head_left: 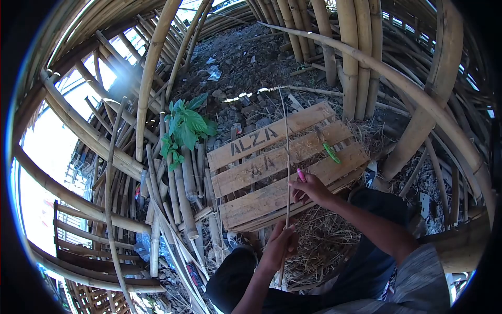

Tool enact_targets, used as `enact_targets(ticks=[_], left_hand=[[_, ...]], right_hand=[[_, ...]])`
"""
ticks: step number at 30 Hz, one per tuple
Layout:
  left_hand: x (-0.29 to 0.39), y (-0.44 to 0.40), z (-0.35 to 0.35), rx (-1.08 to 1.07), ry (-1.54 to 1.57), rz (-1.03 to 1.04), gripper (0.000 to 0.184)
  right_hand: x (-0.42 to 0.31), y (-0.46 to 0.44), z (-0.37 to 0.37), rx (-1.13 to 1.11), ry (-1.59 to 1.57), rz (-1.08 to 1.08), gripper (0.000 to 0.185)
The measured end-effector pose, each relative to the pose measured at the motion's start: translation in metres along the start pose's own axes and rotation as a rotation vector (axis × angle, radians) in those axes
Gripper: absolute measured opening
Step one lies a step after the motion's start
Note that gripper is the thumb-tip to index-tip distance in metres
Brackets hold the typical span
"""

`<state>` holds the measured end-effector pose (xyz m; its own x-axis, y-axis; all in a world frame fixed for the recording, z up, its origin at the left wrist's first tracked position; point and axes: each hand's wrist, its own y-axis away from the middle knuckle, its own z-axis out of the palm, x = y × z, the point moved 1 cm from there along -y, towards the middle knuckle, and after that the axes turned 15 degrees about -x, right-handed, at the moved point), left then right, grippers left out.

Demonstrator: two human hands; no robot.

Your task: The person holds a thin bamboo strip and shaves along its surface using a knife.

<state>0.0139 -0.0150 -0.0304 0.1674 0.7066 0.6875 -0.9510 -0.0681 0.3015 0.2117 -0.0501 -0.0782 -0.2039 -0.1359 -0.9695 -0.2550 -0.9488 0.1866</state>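
In the head view, over the slatted crate (246, 202) marked "ALZA", you have a long thin stick (288, 162) standing nearly upright in the picture, its top reaching past the crate's far edge. Your left hand (280, 244) is wrapped around its lower part, just off the crate's near edge. Your right hand (308, 189) has its fingers bent around a small pink object (301, 175), close beside the stick; you cannot tell from here whether it touches. A green object (331, 153) lies on the slats, out of both hands. Dry straw (327, 246) covers the ground below.

As far as shows, the stick is in one piece and firmly held, with the pink object brought up to it. You can make out no mark or cut at this size, so your handling of it seems unfinished; how much remains cannot be told.
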Motion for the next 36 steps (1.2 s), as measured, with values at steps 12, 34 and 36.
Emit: enact_targets(ticks=[12,34,36], left_hand=[[-0.026,-0.008,-0.007,0.110,-0.663,-0.130,0.023],[0.016,0.137,-0.028,0.977,-1.287,0.276,0.021],[-0.021,0.150,-0.051,1.074,-1.163,0.167,0.018]], right_hand=[[0.008,0.000,0.002,-0.051,-0.028,-0.035,0.020],[-0.031,0.022,-0.013,-0.048,0.342,-0.009,0.028],[-0.022,0.021,-0.017,-0.063,0.368,0.034,0.027]])
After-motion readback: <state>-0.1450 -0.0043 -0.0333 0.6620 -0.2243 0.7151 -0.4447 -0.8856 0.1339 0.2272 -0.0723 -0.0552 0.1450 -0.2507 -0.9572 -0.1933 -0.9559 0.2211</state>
